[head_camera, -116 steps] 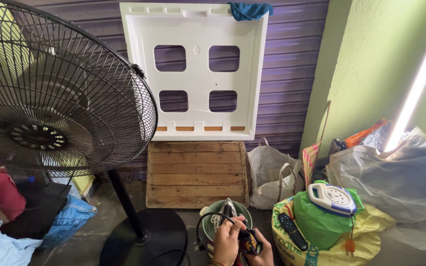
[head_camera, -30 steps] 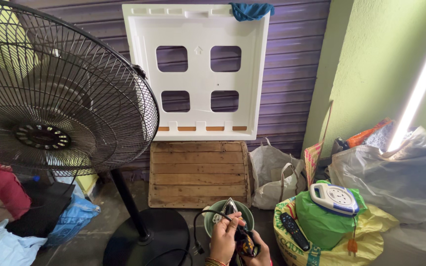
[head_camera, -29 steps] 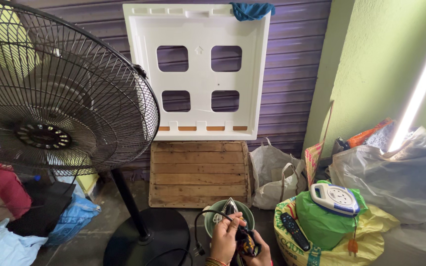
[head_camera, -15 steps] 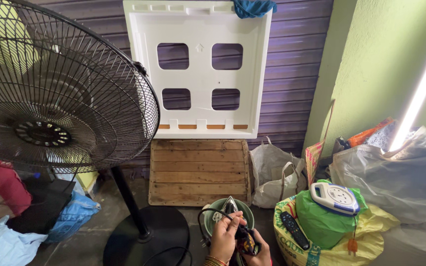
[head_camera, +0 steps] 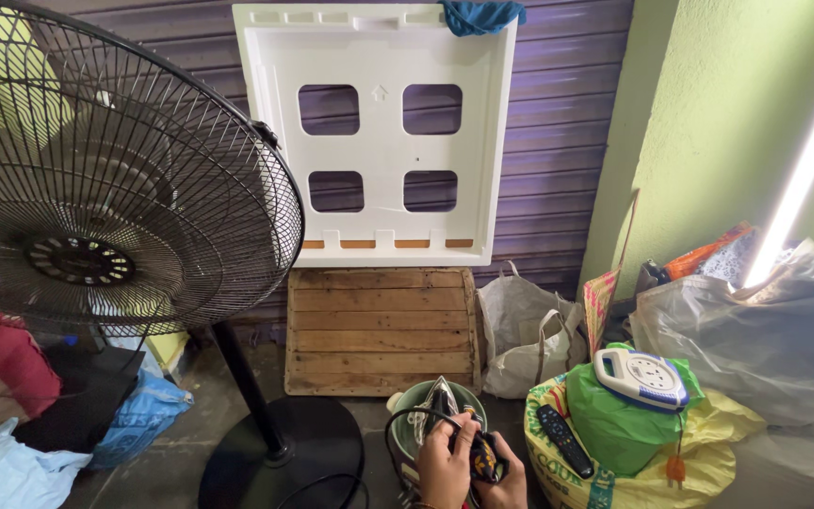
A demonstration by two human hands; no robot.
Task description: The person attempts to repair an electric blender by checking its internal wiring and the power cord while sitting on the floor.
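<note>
At the bottom edge of the head view, my left hand point(head_camera: 443, 464) and my right hand point(head_camera: 504, 483) are both closed around a small dark device point(head_camera: 482, 455) with yellow and red marks. A black cord point(head_camera: 405, 422) loops from it. The hands hover just above a green bucket point(head_camera: 409, 403), out of which a pointed metal object point(head_camera: 438, 396) sticks. Only the fingers and part of the wrists show.
A large black pedestal fan point(head_camera: 115, 179) stands at left on a round base point(head_camera: 280, 462). A white panel point(head_camera: 379, 132) and a wooden pallet point(head_camera: 379, 330) lean on the purple shutter. Filled bags point(head_camera: 643, 443) carry a remote control point(head_camera: 565, 439) and a white power strip point(head_camera: 641, 377).
The view has shifted slightly. My hands stay over the bucket, still closed on the small device, with only small finger movements.
</note>
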